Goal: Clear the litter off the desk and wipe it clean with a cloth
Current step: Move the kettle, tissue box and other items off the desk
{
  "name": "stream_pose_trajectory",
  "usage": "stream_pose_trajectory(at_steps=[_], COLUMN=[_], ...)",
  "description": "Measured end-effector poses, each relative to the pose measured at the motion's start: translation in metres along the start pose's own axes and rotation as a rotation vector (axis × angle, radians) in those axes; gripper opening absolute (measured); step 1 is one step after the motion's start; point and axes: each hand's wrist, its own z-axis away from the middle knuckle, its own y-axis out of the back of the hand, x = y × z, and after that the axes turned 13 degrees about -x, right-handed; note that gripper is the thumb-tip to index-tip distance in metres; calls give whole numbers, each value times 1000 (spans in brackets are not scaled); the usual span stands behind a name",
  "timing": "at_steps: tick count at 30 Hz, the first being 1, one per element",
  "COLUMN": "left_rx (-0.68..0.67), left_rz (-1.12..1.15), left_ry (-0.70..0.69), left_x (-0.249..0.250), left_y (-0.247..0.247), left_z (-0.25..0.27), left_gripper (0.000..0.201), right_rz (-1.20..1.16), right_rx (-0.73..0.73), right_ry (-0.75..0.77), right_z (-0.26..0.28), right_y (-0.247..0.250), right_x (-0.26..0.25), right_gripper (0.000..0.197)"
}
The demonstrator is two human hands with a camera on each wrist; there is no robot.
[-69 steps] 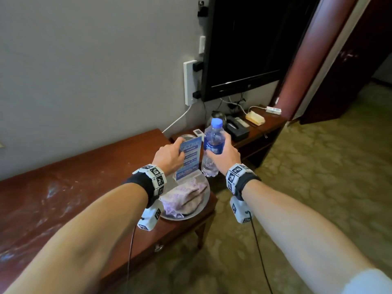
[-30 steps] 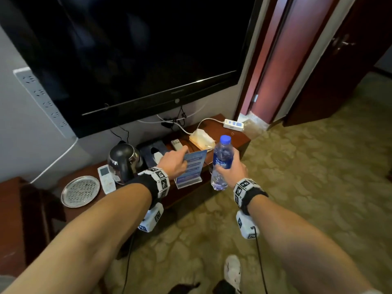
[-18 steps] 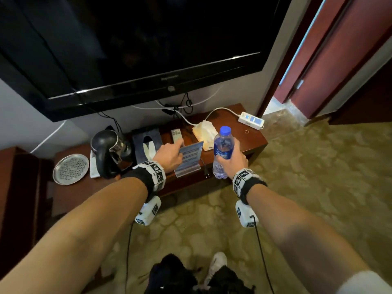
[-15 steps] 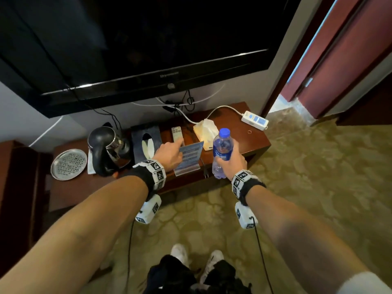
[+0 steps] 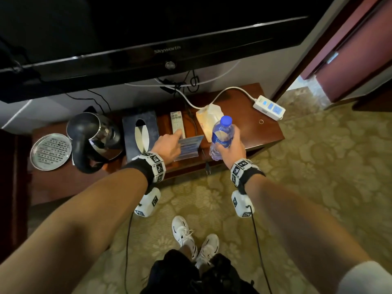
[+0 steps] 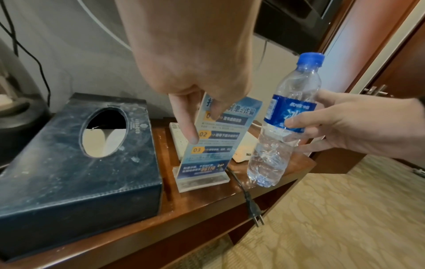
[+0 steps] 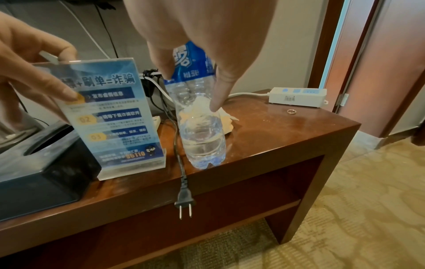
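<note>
My left hand pinches the top of a clear acrylic sign stand with a blue printed card. Its base sits on the low wooden table, right of the tissue box. In the left wrist view the thumb and a finger clamp the sign stand from both sides. My right hand grips a water bottle with a blue cap and label. In the right wrist view the water bottle stands upright, its bottom at the table's front edge, a little water inside.
On the table are a dark tissue box, a kettle, a round metal tray, a remote, a tissue pack, a power strip and a small ring. A loose plug hangs over the front edge. The TV overhangs the table.
I have walked from the desk with the plate and cloth to the low TV table. Both hands have come down, bringing the sign stand and the bottle to the tabletop.
</note>
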Motion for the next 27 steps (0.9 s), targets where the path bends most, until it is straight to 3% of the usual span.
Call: stream_pose_trajectory(at_steps=[13, 21, 27], left_rx=[-24, -33, -4], left_rz=[129, 70, -80], left_ry=[6, -16, 22], left_x=[-21, -23, -25], left_y=[-7, -5, -3], left_z=[-15, -17, -15], left_gripper=[16, 9, 32], right_rz=[-69, -25, 99], right_rx=[4, -33, -32], right_ry=[67, 52, -4], right_z=[-29, -30, -25], right_y=[-19, -16, -11], right_x=[0, 0, -3], right_gripper=[73, 81, 86])
